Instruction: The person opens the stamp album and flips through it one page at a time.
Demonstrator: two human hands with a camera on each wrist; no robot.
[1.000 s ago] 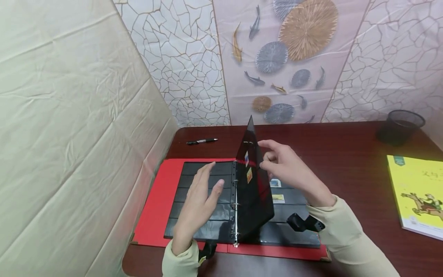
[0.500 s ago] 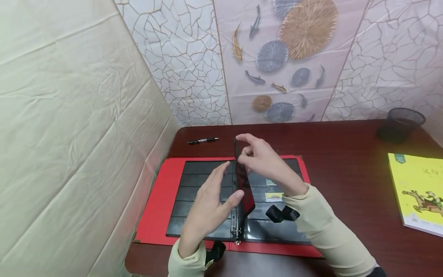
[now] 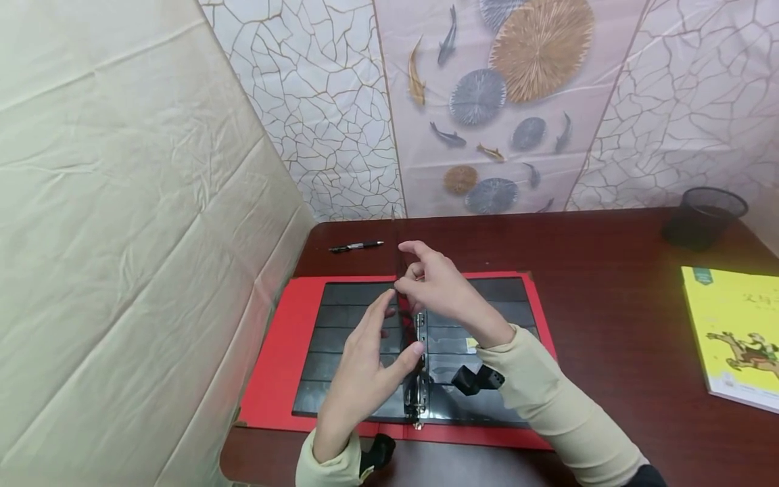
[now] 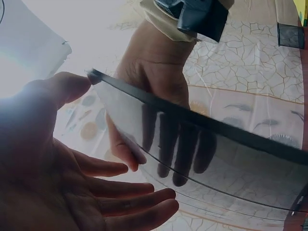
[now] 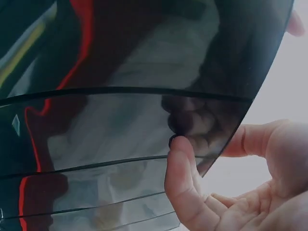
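A red ring-bound stamp album [image 3: 275,368] lies spread on the table, with black pocket pages on both sides. One dark, shiny page [image 5: 115,130] stands nearly upright over the rings, edge-on in the head view. My right hand [image 3: 441,287] holds that page at its edge, a finger on one face and another part of the hand beyond it in the right wrist view. My left hand [image 3: 365,375] is beside the page with fingers extended; its thumb appears to touch the page's corner in the left wrist view. A yellowish stamp [image 3: 471,345] shows partly on the right-hand page.
A black pen [image 3: 356,247] lies behind the album. To the right are a yellow book [image 3: 733,325] and, at the back, a black mesh cup [image 3: 702,220]. A pale quilted panel [image 3: 152,237] borders the table's left side.
The raised page has swung from right to left past upright, with my right hand moving left along with it. My left hand has shifted slightly right, towards the page.
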